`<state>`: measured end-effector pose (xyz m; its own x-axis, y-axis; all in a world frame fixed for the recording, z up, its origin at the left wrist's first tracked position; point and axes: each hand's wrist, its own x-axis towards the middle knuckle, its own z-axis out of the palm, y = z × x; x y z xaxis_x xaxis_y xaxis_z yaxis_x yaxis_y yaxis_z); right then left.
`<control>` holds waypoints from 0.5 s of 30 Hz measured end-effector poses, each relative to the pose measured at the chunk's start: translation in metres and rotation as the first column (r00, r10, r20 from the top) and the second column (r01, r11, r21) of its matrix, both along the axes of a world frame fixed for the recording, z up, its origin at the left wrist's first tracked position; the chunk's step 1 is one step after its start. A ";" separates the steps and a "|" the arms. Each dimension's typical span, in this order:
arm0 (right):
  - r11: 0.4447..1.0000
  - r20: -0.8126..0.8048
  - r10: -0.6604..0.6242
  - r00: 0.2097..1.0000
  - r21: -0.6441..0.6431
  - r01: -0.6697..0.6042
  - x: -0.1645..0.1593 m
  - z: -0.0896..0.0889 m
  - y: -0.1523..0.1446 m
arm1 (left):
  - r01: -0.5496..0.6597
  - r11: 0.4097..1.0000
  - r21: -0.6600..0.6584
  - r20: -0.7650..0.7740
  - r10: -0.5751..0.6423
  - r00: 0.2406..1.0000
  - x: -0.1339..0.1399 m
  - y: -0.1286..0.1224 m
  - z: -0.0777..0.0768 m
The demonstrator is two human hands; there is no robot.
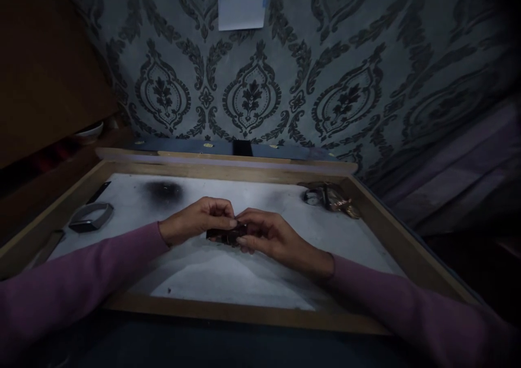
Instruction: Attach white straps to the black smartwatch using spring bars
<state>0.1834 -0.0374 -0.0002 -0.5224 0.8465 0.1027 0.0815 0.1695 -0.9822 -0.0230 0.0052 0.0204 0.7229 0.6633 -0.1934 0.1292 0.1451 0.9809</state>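
Both hands, left hand and right hand, pinch small dark piece over wooden tray; metal frame inside.

a wood-framed tray with a pale, smudged surface carries a metal band at left and watch parts at right.

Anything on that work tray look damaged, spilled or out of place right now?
Yes: a sooty black smudge stains the white work surface near its far left, like a scorch mark. Both hands hold a small dark object mid-tray.
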 end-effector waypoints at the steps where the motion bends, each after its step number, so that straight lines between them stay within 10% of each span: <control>1: 1.000 0.017 -0.015 1.000 0.027 0.014 0.000 0.001 0.000 | -0.019 1.000 0.002 0.009 0.019 1.000 0.001 -0.001 0.000; 15: 0.955 0.175 -0.049 0.983 0.296 -0.005 -0.001 0.004 -0.004 | -0.084 0.996 -0.025 -0.002 0.084 0.996 0.003 -0.004 0.008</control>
<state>0.1828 -0.0409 0.0034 -0.5364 0.8043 0.2557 0.2582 0.4448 -0.8576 -0.0202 0.0009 0.0288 0.6646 0.7167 -0.2114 0.1169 0.1797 0.9768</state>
